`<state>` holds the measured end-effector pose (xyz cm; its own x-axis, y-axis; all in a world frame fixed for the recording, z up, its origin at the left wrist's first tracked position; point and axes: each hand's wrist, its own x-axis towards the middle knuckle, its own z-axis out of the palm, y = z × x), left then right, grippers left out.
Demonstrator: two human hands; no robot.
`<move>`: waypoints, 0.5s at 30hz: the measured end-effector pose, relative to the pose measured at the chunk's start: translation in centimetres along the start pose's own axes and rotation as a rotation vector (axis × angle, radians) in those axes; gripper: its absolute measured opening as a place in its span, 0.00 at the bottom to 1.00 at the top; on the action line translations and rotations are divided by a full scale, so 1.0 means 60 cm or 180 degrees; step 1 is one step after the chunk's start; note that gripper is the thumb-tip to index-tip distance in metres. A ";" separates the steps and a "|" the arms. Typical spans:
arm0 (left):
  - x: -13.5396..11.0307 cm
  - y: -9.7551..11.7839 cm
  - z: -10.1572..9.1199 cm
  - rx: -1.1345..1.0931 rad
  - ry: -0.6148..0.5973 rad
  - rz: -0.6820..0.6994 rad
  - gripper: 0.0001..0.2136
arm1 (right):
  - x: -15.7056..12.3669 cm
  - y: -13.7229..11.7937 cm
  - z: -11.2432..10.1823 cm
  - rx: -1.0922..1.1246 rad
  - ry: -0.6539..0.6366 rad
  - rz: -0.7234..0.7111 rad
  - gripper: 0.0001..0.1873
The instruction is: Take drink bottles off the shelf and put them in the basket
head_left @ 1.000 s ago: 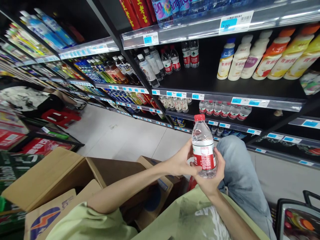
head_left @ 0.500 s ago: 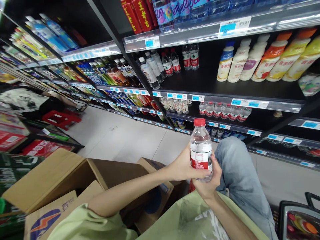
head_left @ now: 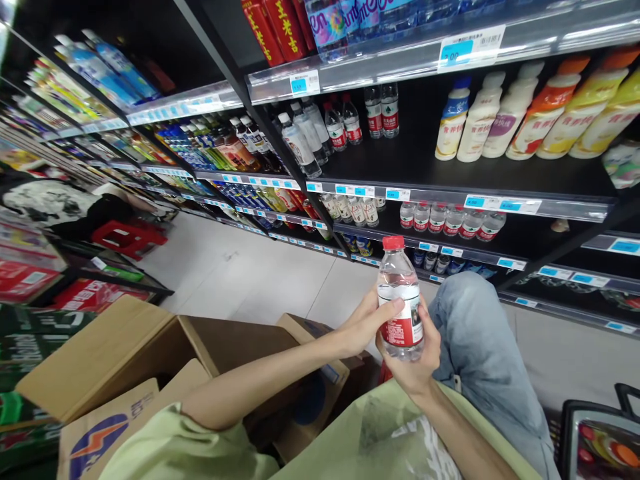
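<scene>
A clear water bottle (head_left: 400,300) with a red cap and a red-and-white label is held upright in front of my body, above my lap. My left hand (head_left: 367,320) grips it from the left, its thumb lying across the label. From below and the right, my right hand (head_left: 417,353) wraps around the lower part of the bottle. Some of the fingers are hidden behind it. Beyond the hands, a row of similar red-labelled bottles (head_left: 453,221) stands on a lower shelf, and more bottles (head_left: 335,127) are on the shelf above.
Tall drink shelves (head_left: 390,170) run along the aisle ahead. Open cardboard boxes (head_left: 235,343) sit at my left. Milk-drink bottles (head_left: 487,120) stand at upper right. Another person (head_left: 55,203) is at far left, near a red stool (head_left: 129,239). A dark basket (head_left: 600,433) is at lower right.
The bottle has turned in my hands, so the label shows a different side. My left thumb has moved up across the label. The bottle has shifted slightly left.
</scene>
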<state>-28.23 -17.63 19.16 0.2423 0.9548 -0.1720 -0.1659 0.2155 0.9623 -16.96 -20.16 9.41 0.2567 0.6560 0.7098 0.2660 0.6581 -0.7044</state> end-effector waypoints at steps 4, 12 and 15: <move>0.006 -0.024 -0.013 -0.0207 0.0000 0.0195 0.29 | 0.005 -0.005 0.004 -0.0111 0.0151 0.0138 0.48; -0.003 0.001 -0.019 0.0017 -0.0456 -0.0038 0.35 | 0.002 -0.001 -0.002 -0.0263 0.0197 0.0359 0.44; -0.005 0.008 -0.021 0.0188 -0.0600 -0.0155 0.39 | -0.001 0.004 -0.005 -0.0244 0.0193 0.0398 0.43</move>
<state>-29.61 -17.53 19.41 0.4242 0.8872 -0.1815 -0.0947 0.2428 0.9654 -16.64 -20.15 9.17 0.3473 0.7060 0.6172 0.2980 0.5409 -0.7865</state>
